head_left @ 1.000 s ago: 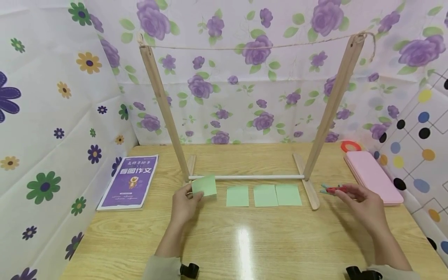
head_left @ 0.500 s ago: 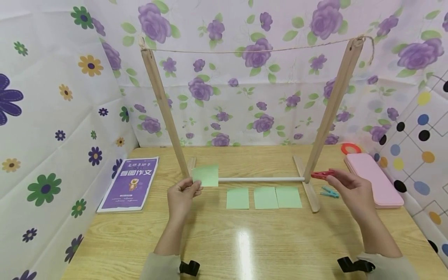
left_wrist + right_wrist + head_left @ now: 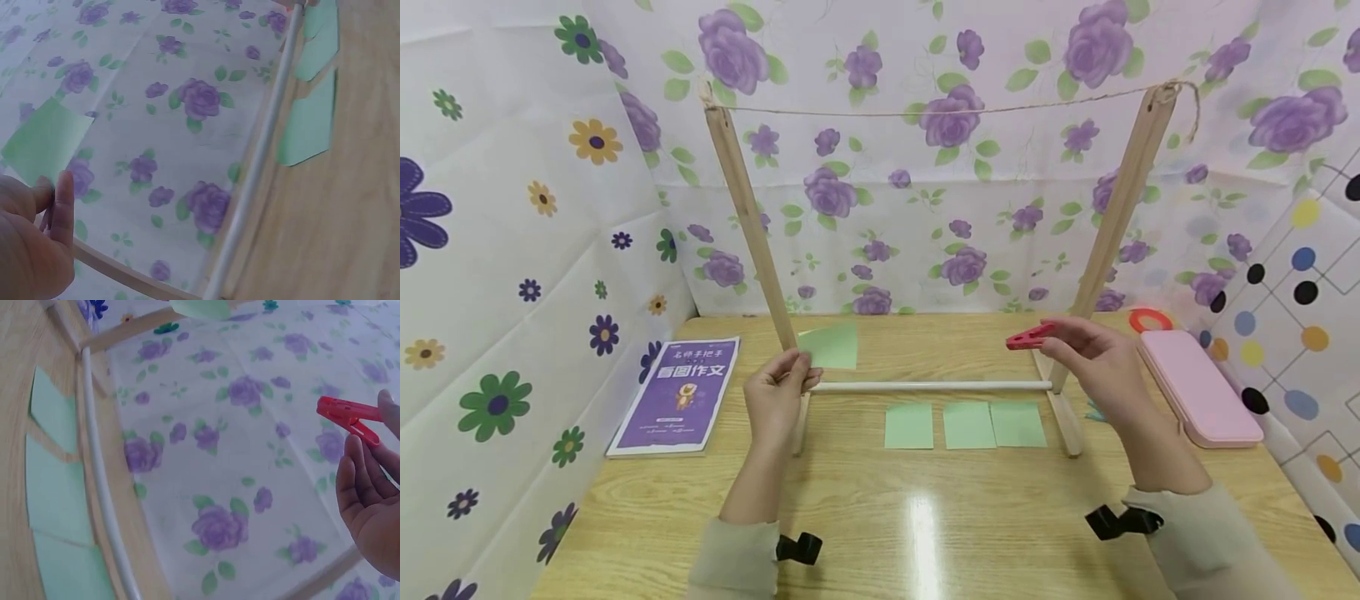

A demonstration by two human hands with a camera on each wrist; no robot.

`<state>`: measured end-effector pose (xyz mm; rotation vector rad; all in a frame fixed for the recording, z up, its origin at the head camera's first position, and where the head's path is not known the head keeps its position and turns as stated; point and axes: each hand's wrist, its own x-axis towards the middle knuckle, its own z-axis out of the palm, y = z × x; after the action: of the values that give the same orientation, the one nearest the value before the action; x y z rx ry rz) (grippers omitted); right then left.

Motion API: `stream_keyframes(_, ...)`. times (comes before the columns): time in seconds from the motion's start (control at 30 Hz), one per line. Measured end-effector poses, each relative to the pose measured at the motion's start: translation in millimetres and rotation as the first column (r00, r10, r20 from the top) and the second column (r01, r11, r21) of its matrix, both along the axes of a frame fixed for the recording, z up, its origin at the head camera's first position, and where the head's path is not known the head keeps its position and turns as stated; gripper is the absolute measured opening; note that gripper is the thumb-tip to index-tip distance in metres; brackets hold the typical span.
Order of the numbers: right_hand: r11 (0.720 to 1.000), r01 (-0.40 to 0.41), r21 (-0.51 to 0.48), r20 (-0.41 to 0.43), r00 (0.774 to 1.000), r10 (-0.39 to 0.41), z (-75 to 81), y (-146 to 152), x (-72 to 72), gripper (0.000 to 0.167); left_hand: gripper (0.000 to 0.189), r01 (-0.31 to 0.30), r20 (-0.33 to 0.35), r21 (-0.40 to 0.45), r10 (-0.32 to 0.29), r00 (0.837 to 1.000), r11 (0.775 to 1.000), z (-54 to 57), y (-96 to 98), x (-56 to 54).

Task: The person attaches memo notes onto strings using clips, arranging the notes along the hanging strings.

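Note:
My left hand pinches a green sticky note by its lower left corner, held up beside the left post of a wooden frame. In the left wrist view the same note stands above thumb and fingertips. Between the thumb and fingers of my right hand is a red clothespin, raised near the foot of the right post. The right wrist view shows this clothespin pointing away from the fingertips. A thin twine runs between the tops of both posts.
Several green notes lie in a row before the white crossbar. A blue clothespin shows partly behind my right wrist. Right of it are a pink case and red ring; a purple book lies left.
My left hand has lifted the note off the table and up beside the left post. My right hand has left the blue clothespin on the table and carried the red one up and leftward.

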<state>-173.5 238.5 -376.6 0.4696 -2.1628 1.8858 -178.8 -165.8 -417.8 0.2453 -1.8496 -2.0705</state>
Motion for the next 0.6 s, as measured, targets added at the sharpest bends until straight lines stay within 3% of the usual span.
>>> stream_keyframes(0.13,0.972,-0.11,-0.21,-0.021,0.994,0.108,11.1,-16.6,-9.6,0.022,0.021,-0.005,-0.041,0.014,0.006,0.999,1.0,15.3,-2.0,-5.3)
stream_keyframes(0.23,0.964,-0.138,-0.226,-0.066,0.99,0.126,21.8,-28.1,-17.4,0.022,0.023,-0.006,-0.045,0.026,0.007,0.999,1.0,27.1,-3.9,-8.7)
stream_keyframes(0.43,0.993,-0.104,-0.052,-0.16,0.983,0.094,49.6,-51.6,-31.9,0.022,0.022,-0.032,-0.111,0.081,0.041,0.993,0.996,50.9,-7.1,-15.1)
stream_keyframes(0.6,0.993,-0.069,0.093,-0.239,0.967,0.089,77.5,-70.1,-39.3,0.023,0.019,-0.037,-0.156,0.122,0.056,0.986,0.992,68.1,-8.5,-18.9)
